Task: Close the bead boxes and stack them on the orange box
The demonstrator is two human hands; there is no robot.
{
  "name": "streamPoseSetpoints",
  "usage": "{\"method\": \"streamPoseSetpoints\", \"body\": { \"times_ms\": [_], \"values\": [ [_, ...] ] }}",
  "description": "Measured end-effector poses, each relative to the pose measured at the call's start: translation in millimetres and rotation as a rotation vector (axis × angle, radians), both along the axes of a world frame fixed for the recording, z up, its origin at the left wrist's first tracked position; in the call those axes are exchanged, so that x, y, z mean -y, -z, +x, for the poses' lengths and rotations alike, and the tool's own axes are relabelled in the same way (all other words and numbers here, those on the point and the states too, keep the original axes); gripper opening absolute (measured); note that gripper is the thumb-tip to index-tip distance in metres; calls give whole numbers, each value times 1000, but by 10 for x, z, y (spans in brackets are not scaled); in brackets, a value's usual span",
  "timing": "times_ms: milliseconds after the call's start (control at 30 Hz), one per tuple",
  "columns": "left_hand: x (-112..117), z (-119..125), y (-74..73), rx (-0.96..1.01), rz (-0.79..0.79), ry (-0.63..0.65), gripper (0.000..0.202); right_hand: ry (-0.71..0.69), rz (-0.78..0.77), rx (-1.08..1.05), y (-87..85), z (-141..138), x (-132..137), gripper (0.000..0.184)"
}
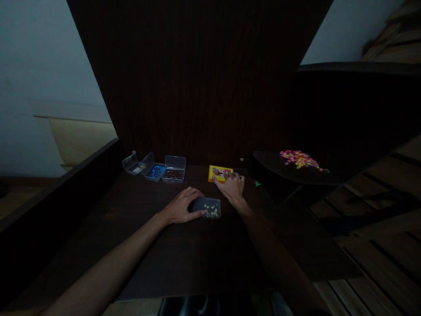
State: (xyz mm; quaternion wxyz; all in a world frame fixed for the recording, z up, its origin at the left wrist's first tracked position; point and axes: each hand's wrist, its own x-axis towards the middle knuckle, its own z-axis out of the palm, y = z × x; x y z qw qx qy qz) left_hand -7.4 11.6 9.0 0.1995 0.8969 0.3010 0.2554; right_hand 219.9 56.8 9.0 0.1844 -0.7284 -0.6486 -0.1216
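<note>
My left hand (pixel 183 206) grips the left side of a small clear plastic box (pixel 198 204), thumb along its near edge and fingers at its far corner. Several small pale yellow pieces (pixel 212 211) lie inside that box. Farther back, my right hand (pixel 233 188) rests over the front of a flat yellow package (pixel 211 173) with a printed top. Its thumb is apart from the bent fingers, and I see nothing held between them. The fingers cover part of the package.
Three open clear boxes stand at the back left: one with a few yellow and white pieces (pixel 140 168), one with blue pieces (pixel 157 171), one with dark brown pieces (pixel 174 175). Pink and yellow pieces (pixel 300 159) lie heaped on a side shelf (pixel 271 162). A dark panel (pixel 197 87) rises behind.
</note>
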Motion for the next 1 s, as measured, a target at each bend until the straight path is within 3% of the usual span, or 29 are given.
{"method": "streamPoseSetpoints", "body": {
  "times_ms": [267,533,800,1000],
  "values": [
    [1,0,9,-13,19,6,49,44,-7,-28,96,39,-45,91],
    [14,-4,-11,-23,28,-4,52,85,-37,-51,99,57,-76,77],
    [11,-3,-3,-28,13,-3,52,133,-80,-85,117,68,-105,96],
    [23,-2,-11,-34,5,-11,52,167,-116,-117,168,114,-149,95]
  ]
}}
